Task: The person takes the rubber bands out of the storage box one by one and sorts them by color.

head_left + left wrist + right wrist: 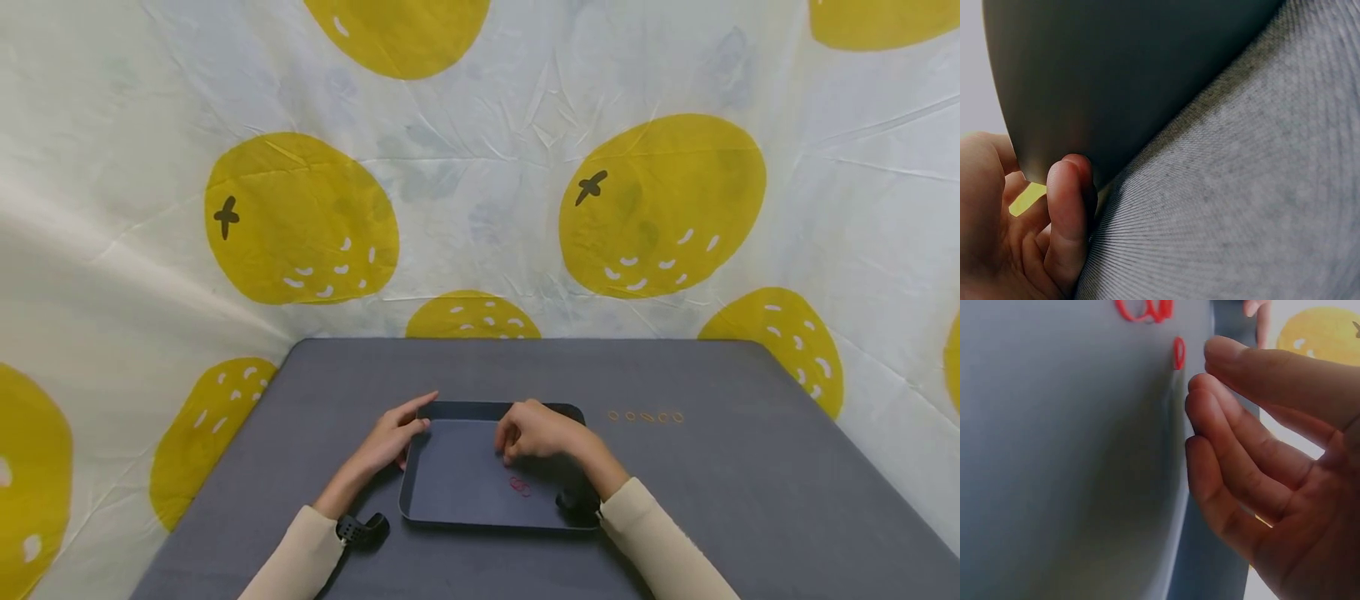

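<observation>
My left hand (390,437) grips the far left corner of a dark grey tray (487,527). The thumb lies at the rim and the index finger stretches along the far side; in the left wrist view other fingers (1065,206) press against the tray's outer wall. Over the tray's right half, my right hand (540,432) is lowered with its fingers bent. Thin red rubber bands (520,486) lie on the tray floor near it. In the right wrist view a single red band (1179,353) sits just beyond the fingertips, apart from them, with nothing visible between thumb and fingers.
Right of the tray, several small orange rubber bands (647,417) lie in a row on the grey table (750,500). A white cloth (480,208) with yellow fruit shapes hangs behind the table and on both sides. Each wrist wears a black device (363,532).
</observation>
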A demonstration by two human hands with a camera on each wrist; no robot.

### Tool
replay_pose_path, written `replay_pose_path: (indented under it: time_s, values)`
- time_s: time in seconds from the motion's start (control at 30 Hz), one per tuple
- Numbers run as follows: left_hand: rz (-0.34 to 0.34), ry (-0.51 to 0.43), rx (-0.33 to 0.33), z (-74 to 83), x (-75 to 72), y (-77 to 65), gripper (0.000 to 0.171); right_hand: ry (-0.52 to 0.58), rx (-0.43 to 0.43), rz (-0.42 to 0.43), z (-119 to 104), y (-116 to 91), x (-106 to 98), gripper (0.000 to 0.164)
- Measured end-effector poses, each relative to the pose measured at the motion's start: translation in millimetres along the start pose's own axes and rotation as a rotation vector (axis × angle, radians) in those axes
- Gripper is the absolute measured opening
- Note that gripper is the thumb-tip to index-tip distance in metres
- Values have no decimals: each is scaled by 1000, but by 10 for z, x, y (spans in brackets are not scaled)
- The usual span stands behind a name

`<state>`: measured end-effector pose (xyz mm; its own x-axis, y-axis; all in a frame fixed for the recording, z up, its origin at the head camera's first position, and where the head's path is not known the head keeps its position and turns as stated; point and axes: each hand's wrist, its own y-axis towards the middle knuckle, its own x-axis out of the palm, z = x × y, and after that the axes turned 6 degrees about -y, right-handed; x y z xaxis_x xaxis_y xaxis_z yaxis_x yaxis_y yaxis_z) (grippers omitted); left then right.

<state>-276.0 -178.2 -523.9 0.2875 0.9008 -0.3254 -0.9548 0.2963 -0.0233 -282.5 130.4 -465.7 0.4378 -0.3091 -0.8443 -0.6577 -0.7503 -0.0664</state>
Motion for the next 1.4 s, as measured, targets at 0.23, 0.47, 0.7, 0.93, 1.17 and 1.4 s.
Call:
replay_pose_path:
  time_s: [0.23,0.47,0.7,0.93,1.17,1.4]
  values:
    - [11,-1,-9,0,22,-1,52,-10,-1,-10,9,-7,33,18]
    - [20,-4,4,12,24,-6,52,-11,6,-8,8,1,35,18]
    - [19,-17,15,-9,32,-4,54,-14,17,-6,11,11,49,18]
    - [25,-12,7,3,29,-11,53,-25,24,-6,7,-2,56,17]
    - [15,-9,-1,67,42,-17,53,-47,38,3,-4,-9,37,17]
    - [-1,-27,14,343,39,-157,53,-61,45,11,-50,1,8,17]
